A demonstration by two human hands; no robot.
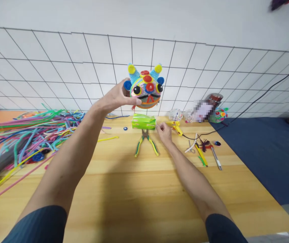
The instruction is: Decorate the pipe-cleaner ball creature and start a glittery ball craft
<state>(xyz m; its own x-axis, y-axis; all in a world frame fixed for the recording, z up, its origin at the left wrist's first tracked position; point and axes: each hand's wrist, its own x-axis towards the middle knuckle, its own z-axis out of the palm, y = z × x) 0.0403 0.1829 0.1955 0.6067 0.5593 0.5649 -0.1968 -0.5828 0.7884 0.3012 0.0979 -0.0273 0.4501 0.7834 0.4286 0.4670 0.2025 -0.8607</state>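
Observation:
My left hand [120, 96] grips a colourful animal-head craft [147, 88] from its left side and holds it up above the table. The craft has blue horns with yellow tips, black eyes on yellow rings and red discs down its middle. Lower and to the right, my right hand [164, 132] has its fingers pressed together at the right end of a bright green packet [143, 122] on the table. Pliers with yellow-green handles [146, 143] lie spread just in front of the packet. A yellow glue gun [176, 128] rests right beside my right hand.
Tangled pipe cleaners [33, 135] cover the table's left side. A black cable [251, 113] crosses from the glue gun to the right. A yellow pencil-like tool [201, 155] and a silver pen [216, 158] lie at right. Another decorated craft [220, 115] stands near the tiled wall [185, 74].

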